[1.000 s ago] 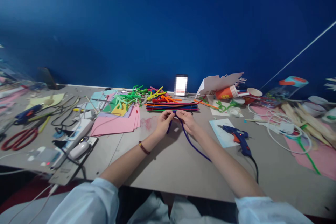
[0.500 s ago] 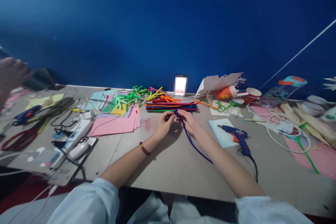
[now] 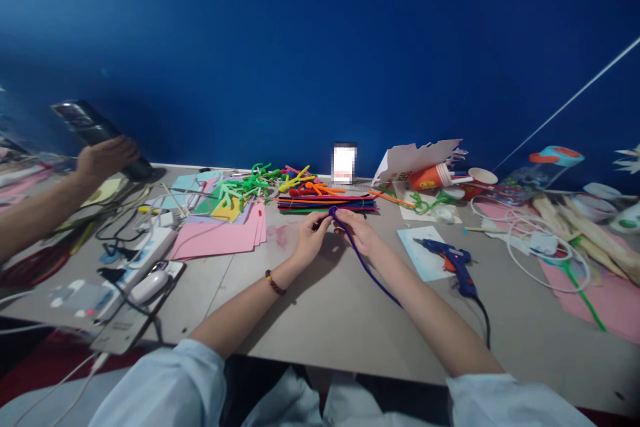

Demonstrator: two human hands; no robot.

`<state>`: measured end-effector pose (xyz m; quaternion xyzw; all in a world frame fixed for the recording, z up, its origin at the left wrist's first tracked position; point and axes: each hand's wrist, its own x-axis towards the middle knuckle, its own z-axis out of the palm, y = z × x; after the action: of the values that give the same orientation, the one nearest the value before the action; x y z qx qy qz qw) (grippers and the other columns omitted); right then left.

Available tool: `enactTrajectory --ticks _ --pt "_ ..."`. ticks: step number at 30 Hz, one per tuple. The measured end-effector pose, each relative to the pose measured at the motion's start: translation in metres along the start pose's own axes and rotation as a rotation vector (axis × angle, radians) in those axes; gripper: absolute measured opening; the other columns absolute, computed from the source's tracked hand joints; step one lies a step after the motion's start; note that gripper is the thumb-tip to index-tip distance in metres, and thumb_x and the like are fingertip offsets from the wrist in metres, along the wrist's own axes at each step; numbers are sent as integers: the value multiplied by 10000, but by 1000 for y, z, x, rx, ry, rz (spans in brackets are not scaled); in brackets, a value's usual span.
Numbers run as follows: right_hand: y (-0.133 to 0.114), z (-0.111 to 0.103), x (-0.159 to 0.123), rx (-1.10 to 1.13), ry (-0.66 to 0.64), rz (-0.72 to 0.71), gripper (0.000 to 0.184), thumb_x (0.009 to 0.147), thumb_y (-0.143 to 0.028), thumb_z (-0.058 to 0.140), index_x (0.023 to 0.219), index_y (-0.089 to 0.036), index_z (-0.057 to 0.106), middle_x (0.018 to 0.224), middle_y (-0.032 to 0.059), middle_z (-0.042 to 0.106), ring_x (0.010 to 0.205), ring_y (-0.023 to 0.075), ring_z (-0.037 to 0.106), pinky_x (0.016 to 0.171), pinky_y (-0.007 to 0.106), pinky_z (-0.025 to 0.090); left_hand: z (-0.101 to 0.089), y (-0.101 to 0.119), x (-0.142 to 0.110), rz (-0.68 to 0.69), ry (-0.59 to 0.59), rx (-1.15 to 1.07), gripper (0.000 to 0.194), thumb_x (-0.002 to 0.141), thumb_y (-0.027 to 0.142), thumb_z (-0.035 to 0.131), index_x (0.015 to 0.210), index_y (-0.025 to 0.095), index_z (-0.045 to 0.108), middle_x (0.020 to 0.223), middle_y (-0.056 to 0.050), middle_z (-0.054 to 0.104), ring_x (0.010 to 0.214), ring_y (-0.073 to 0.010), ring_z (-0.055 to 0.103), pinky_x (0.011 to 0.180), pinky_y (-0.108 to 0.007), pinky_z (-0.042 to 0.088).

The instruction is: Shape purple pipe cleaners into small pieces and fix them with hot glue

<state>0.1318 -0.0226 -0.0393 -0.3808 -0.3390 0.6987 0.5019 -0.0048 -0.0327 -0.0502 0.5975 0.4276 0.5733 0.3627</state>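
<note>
Where left hand and right hand pinch it, the purple pipe cleaner (long-tailed) coils.

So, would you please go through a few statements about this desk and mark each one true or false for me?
1. The left hand and right hand meet at a purple pipe cleaner. True.
2. The glue gun lies to the left of both hands. False: the glue gun lies to their right.
3. A co-worker's arm reaches in from the left side of the view. True.
4. The beaded bracelet is on the right wrist. False: the beaded bracelet is on the left wrist.
5. The pink paper lies to the left of the hands. True.
</note>
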Motion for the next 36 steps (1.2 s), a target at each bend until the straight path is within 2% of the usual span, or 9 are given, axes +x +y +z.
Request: enactTrajectory --ticks 2,6,11,16,27,36 --pt "-2 2 -1 -86 -21 -91 241 565 -313 782 751 -202 675 691 -22 644 584 96 549 573 232 444 -1 0 0 26 3 41 159 811 313 591 819 178 674 797 -44 653 746 -146 588 636 -262 442" --pt "-2 2 1 -268 18 -297 195 580 -314 768 710 -198 680 680 -8 646 613 118 563 590 252 469 -3 0 -1 83 -10 96 167 822 319 579 786 179 661 741 -29 629 695 -132 559 598 -245 413" --pt "5 3 4 -313 71 -384 214 612 -371 741 694 -193 653 670 -8 614 533 113 543 526 274 496 -3 3 -1 128 -20 148 167 834 304 562 770 178 648 721 -22 614 676 -125 538 582 -238 395" --pt "10 4 2 -369 88 -509 194 688 -381 694 718 -199 636 747 1 578 586 120 560 513 266 521 -2 6 -3 179 -18 179 140 839 281 555 788 183 641 744 -25 620 686 -127 541 586 -240 404" --pt "12 12 -7 -512 126 -666 173 801 -367 585 746 -203 597 790 2 509 598 101 519 475 233 494 0 10 -9 180 -9 173 146 854 288 538 816 178 626 742 -22 595 684 -123 535 577 -231 406" --pt "8 13 -8 -458 105 -564 221 761 -439 613 761 -218 616 805 11 540 613 116 515 498 247 472 1 4 -6 106 4 117 177 846 334 543 825 179 625 773 -36 598 717 -137 551 596 -242 428"
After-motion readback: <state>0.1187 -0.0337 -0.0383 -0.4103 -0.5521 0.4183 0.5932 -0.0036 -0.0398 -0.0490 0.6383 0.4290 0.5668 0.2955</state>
